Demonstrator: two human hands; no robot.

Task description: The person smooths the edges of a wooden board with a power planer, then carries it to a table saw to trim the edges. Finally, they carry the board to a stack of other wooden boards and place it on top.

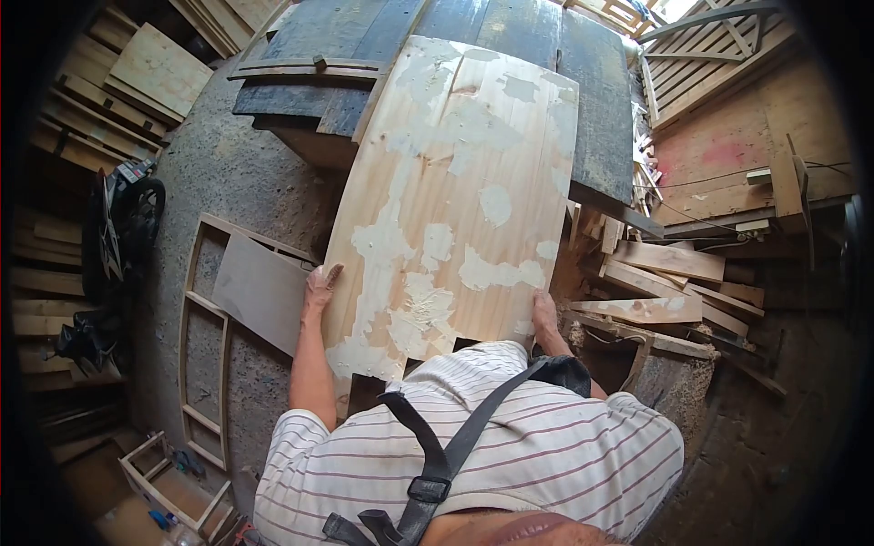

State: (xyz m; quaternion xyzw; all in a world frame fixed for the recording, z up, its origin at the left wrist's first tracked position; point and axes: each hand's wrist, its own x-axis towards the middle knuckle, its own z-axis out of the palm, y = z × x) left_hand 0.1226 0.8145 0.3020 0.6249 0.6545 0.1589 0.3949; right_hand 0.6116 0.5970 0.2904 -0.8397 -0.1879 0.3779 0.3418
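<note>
In the head view, you are holding a wooden panel point(464, 200) out in front of you, its far part resting on the dark workbench point(596, 109) and its near end reaching back toward your striped shirt point(564, 437). Your left hand point(319, 287) is gripping the left long edge near you, the thumb lying at the rim and the fingers curling around the side; their tips are hiding from the camera. Your right hand point(544, 314) is meeting the opposite edge, also near you, but its fingers are disappearing at the rim, so you cannot tell here whether they are pinching or merely supporting.

The panel is looking broad and stiff, so it is probably weighing a fair amount and tipping easily if one side is dropping. Pale filler patches point(496, 205) are covering much of its top; they may be feeling chalky or slick, and soft ones could be smearing. Bare wood along the two long edges is offering the safer hold, while the near edge, with its dark cut-outs, is looking weaker.

To the left, a wooden frame point(206, 306) and a grey board point(259, 282) are lying on the floor; to the right, offcuts point(669, 259) are piling up.
</note>
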